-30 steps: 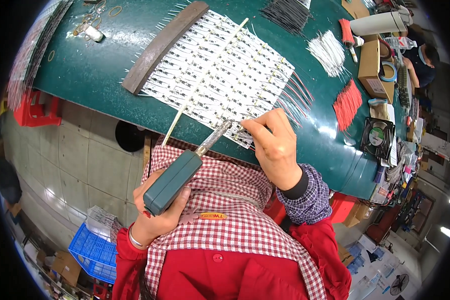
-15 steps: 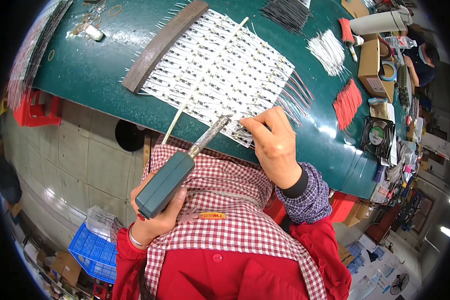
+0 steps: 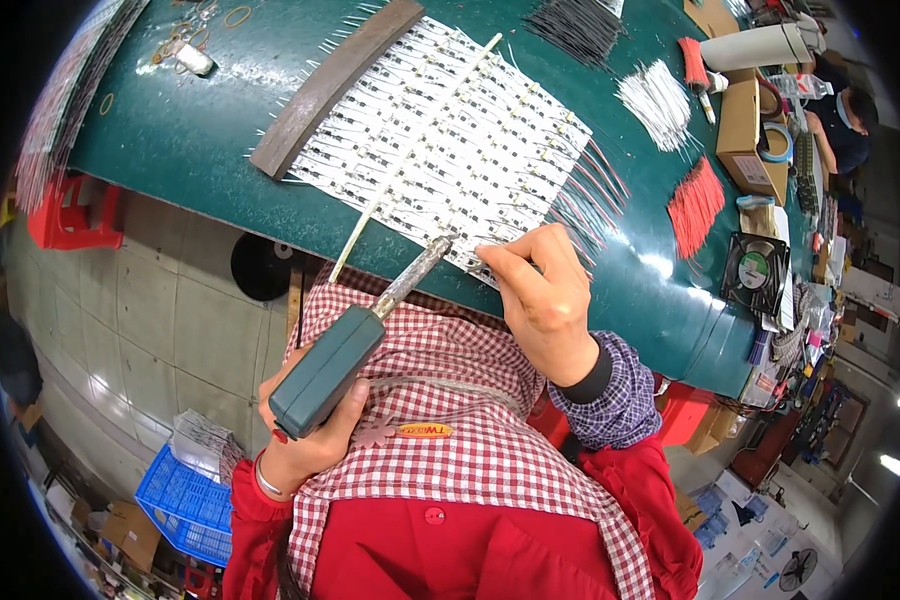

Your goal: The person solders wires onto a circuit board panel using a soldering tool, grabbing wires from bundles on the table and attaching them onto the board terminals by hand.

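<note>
My left hand (image 3: 315, 440) is wrapped round the dark green handle of a soldering gun (image 3: 328, 372). Its metal tip reaches the near edge of a white panel (image 3: 440, 130) carrying rows of small black components and thin leads. Just right of the tip, my right hand (image 3: 548, 300) pinches thumb and forefinger together at the panel's near corner; whatever is between them is too small to make out. A dark curved bar (image 3: 338, 88) lies over the panel's left side, and a thin pale rod (image 3: 415, 155) crosses it. Red and black wires (image 3: 595, 190) stick out from its right edge.
Bundles of black wires (image 3: 573, 30), white wires (image 3: 655, 103) and red wires (image 3: 695, 207) lie on the green table (image 3: 210, 140). To the right stand a cardboard box (image 3: 745, 145) and a small black fan (image 3: 755, 272). A blue crate (image 3: 185, 505) sits low left. Another person (image 3: 850, 130) is far right.
The soldering tip has shifted slightly left along the panel. My right hand, still pinched, has moved a little left and nearer me. The panel and bar sit slightly farther right.
</note>
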